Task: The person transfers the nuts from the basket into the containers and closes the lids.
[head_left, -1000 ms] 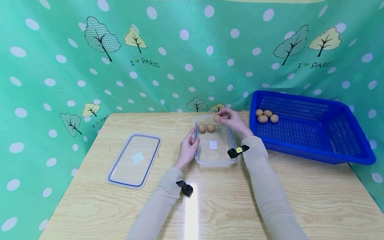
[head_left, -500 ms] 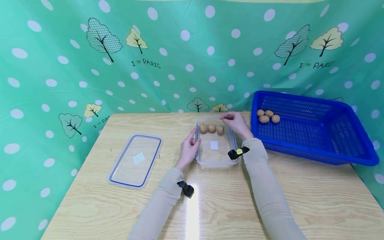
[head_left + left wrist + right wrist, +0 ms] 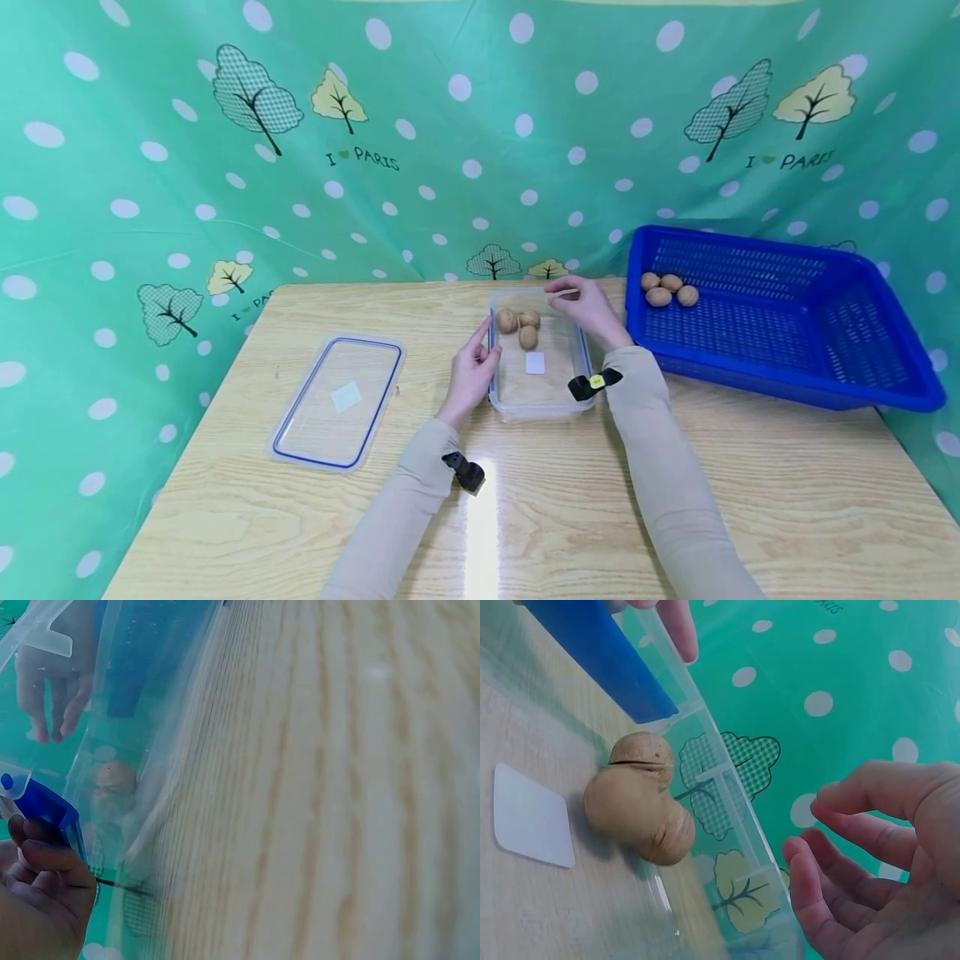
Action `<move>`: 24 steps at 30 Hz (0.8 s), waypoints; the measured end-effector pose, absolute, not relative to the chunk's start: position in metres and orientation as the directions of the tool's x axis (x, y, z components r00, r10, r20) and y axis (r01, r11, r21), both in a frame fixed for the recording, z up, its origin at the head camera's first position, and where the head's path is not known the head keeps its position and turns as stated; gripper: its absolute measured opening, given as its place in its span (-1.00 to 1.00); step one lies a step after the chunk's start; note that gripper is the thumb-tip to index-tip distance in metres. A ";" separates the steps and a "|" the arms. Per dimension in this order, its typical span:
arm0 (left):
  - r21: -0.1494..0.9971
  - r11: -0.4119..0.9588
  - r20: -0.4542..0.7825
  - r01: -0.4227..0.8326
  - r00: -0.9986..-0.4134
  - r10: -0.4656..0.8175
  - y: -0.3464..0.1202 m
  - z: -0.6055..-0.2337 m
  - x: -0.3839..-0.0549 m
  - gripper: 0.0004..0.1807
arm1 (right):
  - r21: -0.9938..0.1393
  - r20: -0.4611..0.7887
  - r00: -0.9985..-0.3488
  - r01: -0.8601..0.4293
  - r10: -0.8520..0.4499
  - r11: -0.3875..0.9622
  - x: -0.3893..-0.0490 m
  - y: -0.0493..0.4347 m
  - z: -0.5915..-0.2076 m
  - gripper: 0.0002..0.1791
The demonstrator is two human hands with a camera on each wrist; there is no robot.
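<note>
Three walnuts point(image 3: 528, 337) lie in a cluster at the far left of a clear plastic food container point(image 3: 543, 410). In the right wrist view the front walnut point(image 3: 626, 802) is blurred against the other two. My left hand point(image 3: 468, 375) holds the container's left side; in the left wrist view its fingers curl at the blue side latch point(image 3: 46, 810). Over the far right rim hovers my right hand point(image 3: 588, 310), fingers loosely bent. The right wrist view shows a gap between thumb and fingers, with nothing in them.
A clear lid point(image 3: 337, 402) with a blue seal lies on the table to the left. At the right stands a blue perforated basket point(image 3: 757, 342), several walnuts point(image 3: 670, 289) in its left corner. A green polka-dot curtain point(image 3: 420, 225) hangs behind the table.
My right hand let go of a walnut inside the container. That walnut then rolled left and nearer, in front of the other two. The left hand stays at the container's side.
</note>
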State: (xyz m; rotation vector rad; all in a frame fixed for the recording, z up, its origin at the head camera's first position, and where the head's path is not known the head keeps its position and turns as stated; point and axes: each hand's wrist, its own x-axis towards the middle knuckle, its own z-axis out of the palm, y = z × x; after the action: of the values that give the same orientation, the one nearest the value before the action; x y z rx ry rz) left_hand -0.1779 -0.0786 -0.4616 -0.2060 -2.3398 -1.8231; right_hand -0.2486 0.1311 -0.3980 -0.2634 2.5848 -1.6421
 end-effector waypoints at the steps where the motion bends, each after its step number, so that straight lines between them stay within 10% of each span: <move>1: 0.947 0.244 0.216 0.211 -0.976 0.004 -0.079 -0.462 -0.178 -0.44 | -0.903 0.035 -0.983 -0.109 -0.181 0.415 -0.248 0.131 -0.398 -0.70; 24: 0.949 0.256 0.193 0.186 -0.981 -0.004 -0.079 -0.461 -0.179 -0.43 | -0.895 0.088 -0.952 -0.204 -0.292 0.398 -0.227 0.135 -0.356 -0.66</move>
State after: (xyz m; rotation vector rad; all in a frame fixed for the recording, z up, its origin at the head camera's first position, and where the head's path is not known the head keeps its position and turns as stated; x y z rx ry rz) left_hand -0.1787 -0.0788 -0.4606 -0.1725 -2.3606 -1.8186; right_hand -0.2274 0.1349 -0.3559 -0.4544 2.5558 -1.6174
